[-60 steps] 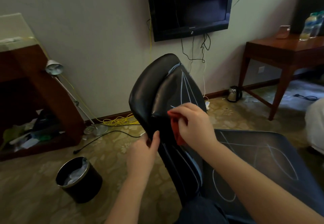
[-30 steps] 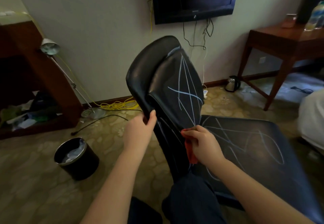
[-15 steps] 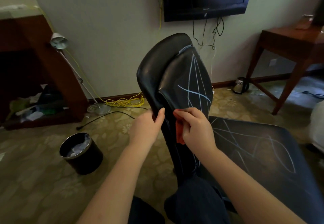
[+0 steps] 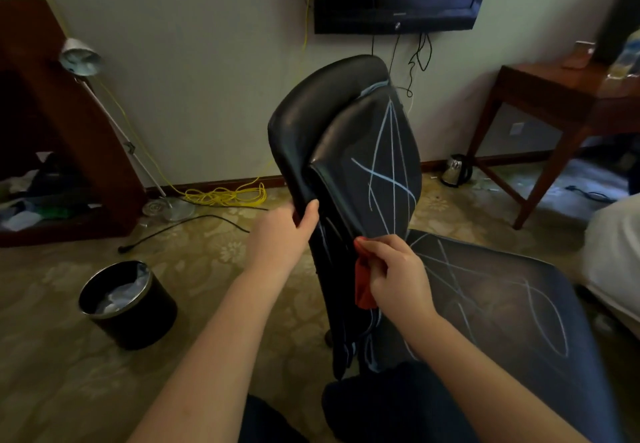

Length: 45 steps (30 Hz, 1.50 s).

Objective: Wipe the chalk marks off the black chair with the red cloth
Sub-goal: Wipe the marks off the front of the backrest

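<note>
Black chair getting wiped, chalk lines showing

Black chair is standing between both hands. The left hand is gripping the backrest's left edge, thumb wrapped over it. Just right of those fingers, the right hand is pinching the red cloth against the lower backrest, with chalk marks crossing above its fingertips.

Both bare forearms reach forward from the bottom edge toward 12 o'clock. The left hand is closed on the edge of the chair back, thumb pointing up. The right hand, at its 4 o'clock, pinches the red cloth with bent fingers.
</note>
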Tool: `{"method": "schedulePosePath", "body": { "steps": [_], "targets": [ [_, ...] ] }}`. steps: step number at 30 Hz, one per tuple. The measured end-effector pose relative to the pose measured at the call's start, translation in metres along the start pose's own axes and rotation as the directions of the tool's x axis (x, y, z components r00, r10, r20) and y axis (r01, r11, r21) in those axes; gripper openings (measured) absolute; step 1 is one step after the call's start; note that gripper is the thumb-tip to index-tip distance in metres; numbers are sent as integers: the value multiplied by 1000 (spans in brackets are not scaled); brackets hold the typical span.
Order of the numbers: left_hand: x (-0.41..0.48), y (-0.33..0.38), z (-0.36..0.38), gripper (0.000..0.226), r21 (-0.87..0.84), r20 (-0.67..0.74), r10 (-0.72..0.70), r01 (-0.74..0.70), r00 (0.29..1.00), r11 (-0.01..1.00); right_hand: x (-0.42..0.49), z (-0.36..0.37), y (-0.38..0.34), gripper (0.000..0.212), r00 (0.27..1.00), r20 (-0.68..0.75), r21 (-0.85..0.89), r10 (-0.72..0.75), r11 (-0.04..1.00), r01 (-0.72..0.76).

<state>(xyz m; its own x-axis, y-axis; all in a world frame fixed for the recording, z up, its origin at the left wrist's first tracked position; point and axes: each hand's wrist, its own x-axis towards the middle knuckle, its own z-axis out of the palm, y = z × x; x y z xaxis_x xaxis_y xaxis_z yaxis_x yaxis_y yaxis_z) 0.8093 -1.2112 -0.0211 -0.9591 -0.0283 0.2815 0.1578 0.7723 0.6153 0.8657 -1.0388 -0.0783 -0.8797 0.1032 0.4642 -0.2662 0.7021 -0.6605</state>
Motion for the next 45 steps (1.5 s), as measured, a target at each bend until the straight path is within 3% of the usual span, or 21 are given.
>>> {"method": "schedulePosePath", "body": {
  "steps": [8,15,20,24,30,33,35,37,41,45],
  "targets": [
    [16,-22,9,42,-148,-114,107,-124,988,981,24,-1,8,32,997,66,-1,-29,1000,29],
    [14,-24,22,61,-239,-190,89,-134,978,962,23,-5,9,28,995,97,32,-21,999,18],
    [10,-22,22,40,-219,-215,120,-168,969,961,12,4,14,29,999,5,66,-39,997,38],
    [8,-20,20,39,-180,-198,126,-163,972,970,-1,15,13,33,995,-88,55,-56,997,61],
    [-11,-27,33,56,-136,31,72,-67,997,988,-12,24,25,44,976,-166,69,-145,985,158],
    [-24,-35,45,38,-192,38,11,-4,999,981,-10,20,35,42,964,-262,239,43,971,21],
    [-24,-34,47,36,-170,-11,11,-13,1000,985,-4,14,35,34,936,-339,298,98,955,8],
    [-21,-32,50,39,-143,-71,6,-16,997,990,6,11,26,29,930,-368,252,-9,962,109],
    [-29,-35,63,33,-159,-149,3,-26,989,987,23,29,5,30,905,-273,63,-328,932,357],
    [-29,-35,62,34,-210,-151,-27,-5,988,978,14,50,11,34,883,-323,-1,-339,934,358]
  ]
}}
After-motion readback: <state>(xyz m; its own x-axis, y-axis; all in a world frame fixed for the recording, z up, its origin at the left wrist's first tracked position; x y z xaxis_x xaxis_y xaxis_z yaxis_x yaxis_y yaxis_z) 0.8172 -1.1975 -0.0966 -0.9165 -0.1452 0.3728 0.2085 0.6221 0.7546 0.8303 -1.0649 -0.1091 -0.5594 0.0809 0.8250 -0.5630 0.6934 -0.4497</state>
